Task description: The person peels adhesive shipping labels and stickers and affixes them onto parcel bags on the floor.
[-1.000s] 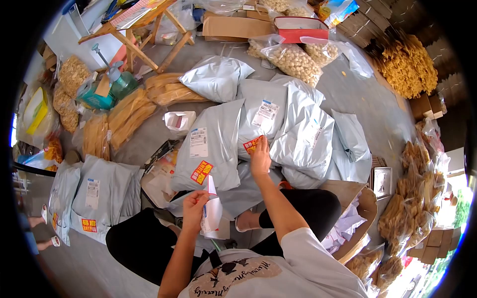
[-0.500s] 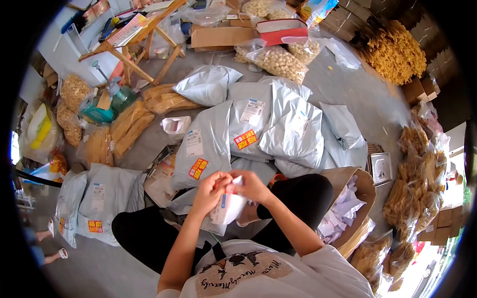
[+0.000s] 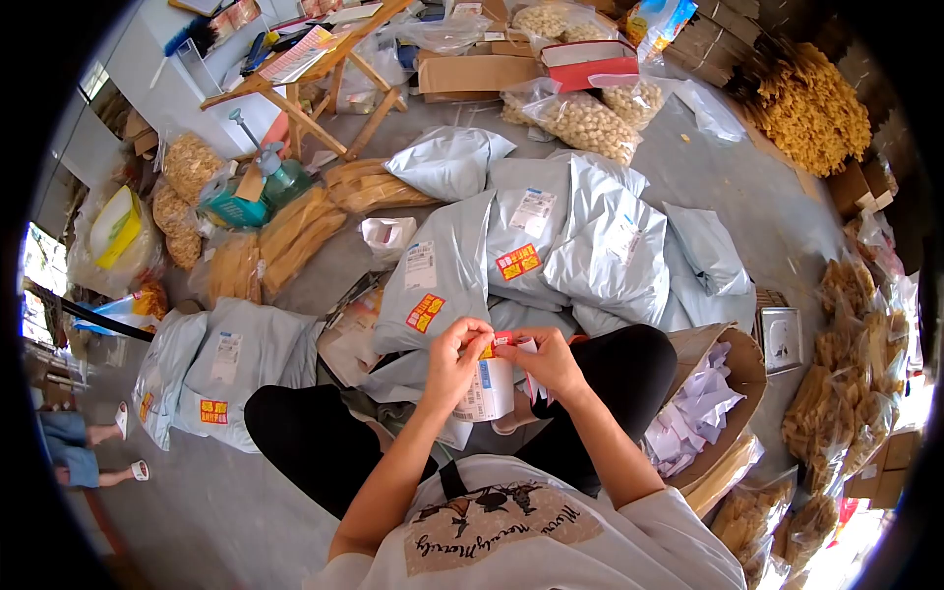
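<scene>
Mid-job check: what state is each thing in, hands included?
Left hand: fingers closed at the sticker
Right hand: fingers closed at the sticker
Sticker: between the fingertips
Label roll: below the fingers
Grey bags: filled, several labelled
Cardboard box: open
Paper: crumpled, in the box

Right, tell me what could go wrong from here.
The red and yellow sticker, pinched between the left hand and right hand, might crease or stick to itself. The curled white printed paper hanging below could slip or bend. The open carton of crumpled paper stands beside the right knee; a leg shift might knock it.
</scene>
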